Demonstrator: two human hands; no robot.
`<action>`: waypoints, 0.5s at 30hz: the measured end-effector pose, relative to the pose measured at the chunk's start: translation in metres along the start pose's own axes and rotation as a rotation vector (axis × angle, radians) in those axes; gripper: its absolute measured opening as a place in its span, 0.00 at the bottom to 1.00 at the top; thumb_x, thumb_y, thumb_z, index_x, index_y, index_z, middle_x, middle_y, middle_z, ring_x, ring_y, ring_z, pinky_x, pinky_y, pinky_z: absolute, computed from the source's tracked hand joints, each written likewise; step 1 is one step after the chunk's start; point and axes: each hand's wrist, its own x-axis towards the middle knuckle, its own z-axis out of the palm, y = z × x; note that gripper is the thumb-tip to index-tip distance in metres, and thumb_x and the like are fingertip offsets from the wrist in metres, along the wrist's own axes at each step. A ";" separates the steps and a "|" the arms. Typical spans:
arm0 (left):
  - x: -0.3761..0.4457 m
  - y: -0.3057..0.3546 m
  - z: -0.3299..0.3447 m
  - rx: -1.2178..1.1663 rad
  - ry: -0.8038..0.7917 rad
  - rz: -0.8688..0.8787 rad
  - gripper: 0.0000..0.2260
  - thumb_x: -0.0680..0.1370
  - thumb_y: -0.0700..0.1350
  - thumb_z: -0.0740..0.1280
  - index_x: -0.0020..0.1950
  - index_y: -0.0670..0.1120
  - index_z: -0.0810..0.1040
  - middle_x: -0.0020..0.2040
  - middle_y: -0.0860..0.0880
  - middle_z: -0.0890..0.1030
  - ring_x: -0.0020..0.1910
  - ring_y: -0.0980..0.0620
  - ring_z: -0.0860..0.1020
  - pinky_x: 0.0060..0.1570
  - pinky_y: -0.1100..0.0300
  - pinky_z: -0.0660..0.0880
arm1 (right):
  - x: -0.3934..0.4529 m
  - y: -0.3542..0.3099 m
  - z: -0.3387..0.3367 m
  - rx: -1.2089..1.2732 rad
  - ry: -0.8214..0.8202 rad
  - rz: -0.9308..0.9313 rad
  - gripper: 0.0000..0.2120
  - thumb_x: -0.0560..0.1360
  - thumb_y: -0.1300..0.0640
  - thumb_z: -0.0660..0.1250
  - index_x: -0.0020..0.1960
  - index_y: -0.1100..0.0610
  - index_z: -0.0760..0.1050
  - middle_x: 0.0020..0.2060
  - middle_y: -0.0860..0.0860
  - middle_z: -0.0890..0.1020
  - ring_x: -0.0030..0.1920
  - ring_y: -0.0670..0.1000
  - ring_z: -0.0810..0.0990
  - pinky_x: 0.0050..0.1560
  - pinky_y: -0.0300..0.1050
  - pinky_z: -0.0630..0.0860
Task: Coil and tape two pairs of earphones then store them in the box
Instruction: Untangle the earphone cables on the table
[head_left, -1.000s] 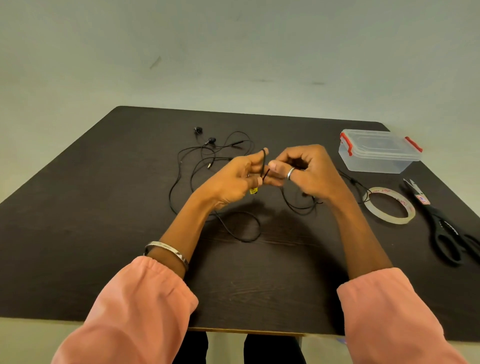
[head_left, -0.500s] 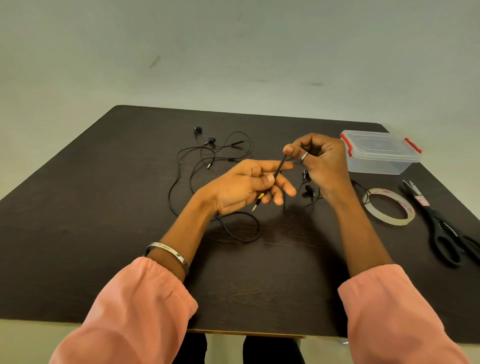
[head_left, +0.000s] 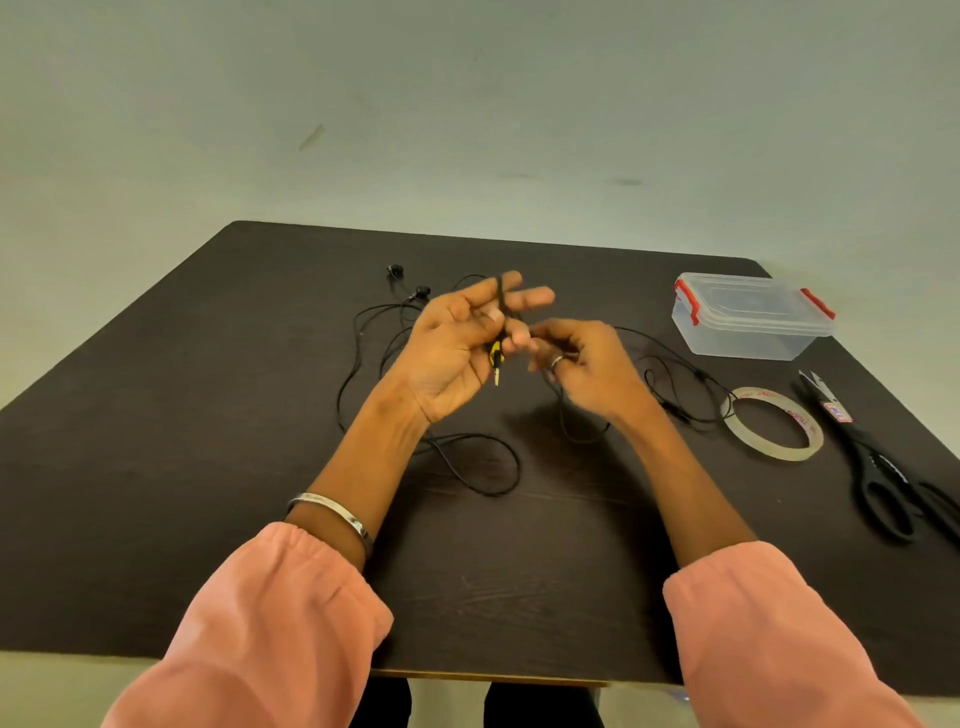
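- I am holding my left hand (head_left: 457, 353) up over the desk (head_left: 208, 415), palm toward me, fingers mostly straight and spread, with a thin black cable (head_left: 501, 299) running across them.
- My thumb is pinning that cable against my fingers, so this grip is clamped on the cable; its plug (head_left: 496, 364), with a yellow band and a metal tip, is hanging just below my fingers.
- My right hand (head_left: 582, 364) is sitting just beside the left one, fingers curled; it is blurred, and I cannot tell whether its grip is clamped on the cable.
- The rest of this cable is trailing down under my right hand onto the desk and looping toward the tape (head_left: 774, 423).
- The second earphones (head_left: 410, 312) are lying loose on the desk behind my left hand, black, uncoiled, the two buds at the far end.
- The box (head_left: 748, 317) is standing at the far right of the desk, clear plastic with red clips, lid on.
- The tape is lying flat nearer than the box; red print is showing on its inner ring, too small to read.
- Black scissors (head_left: 883, 467) are lying right of the tape, with a small label I cannot read.
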 end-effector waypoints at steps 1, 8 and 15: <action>0.002 0.002 -0.004 0.029 0.077 0.037 0.15 0.81 0.29 0.51 0.66 0.36 0.66 0.48 0.46 0.85 0.33 0.54 0.80 0.37 0.65 0.76 | -0.001 -0.002 0.005 -0.034 -0.071 -0.003 0.08 0.78 0.64 0.64 0.51 0.57 0.81 0.37 0.50 0.83 0.33 0.40 0.79 0.37 0.31 0.72; 0.008 -0.007 -0.022 0.454 0.347 0.103 0.17 0.82 0.30 0.52 0.71 0.36 0.62 0.49 0.44 0.83 0.45 0.51 0.84 0.48 0.59 0.81 | -0.004 -0.022 0.014 -0.179 -0.293 -0.063 0.06 0.77 0.62 0.66 0.52 0.62 0.80 0.35 0.51 0.82 0.32 0.37 0.79 0.35 0.30 0.74; 0.010 -0.013 -0.017 0.519 0.340 0.099 0.11 0.83 0.32 0.52 0.54 0.44 0.70 0.50 0.46 0.83 0.47 0.50 0.84 0.56 0.50 0.78 | -0.006 -0.025 0.003 -0.160 -0.381 0.043 0.07 0.78 0.62 0.65 0.53 0.61 0.81 0.34 0.51 0.82 0.27 0.42 0.78 0.30 0.33 0.76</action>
